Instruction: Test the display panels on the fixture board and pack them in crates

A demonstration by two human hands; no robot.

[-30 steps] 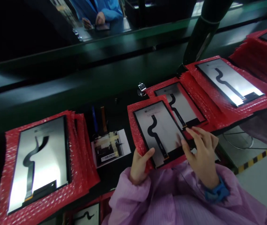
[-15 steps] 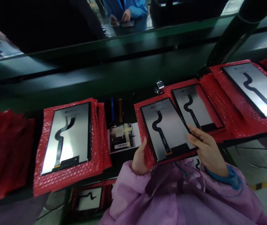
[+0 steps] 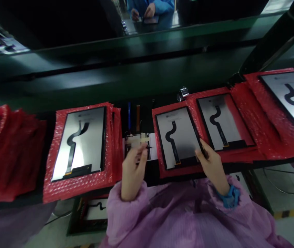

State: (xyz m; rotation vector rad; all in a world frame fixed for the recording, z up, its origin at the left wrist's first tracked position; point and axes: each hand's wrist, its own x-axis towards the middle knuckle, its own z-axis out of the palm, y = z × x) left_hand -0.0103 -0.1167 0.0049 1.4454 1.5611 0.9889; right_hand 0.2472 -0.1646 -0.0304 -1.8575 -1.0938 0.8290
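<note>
Red wrap (image 3: 180,171) bears one panel (image 3: 185,137), held by one right hand (image 3: 212,164).

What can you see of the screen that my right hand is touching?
The screen is a flat, upright-set rectangle, turned slightly askew, with a dull silvery face, thin dark edges and faint print near the top. A black, S-curved ribbon cable runs down it to a gold-coloured end, beside a black strip along the bottom. It lies face-on to the camera over red bubble wrap, left of another screen. The fingers of your right hand are at its right edge.
</note>
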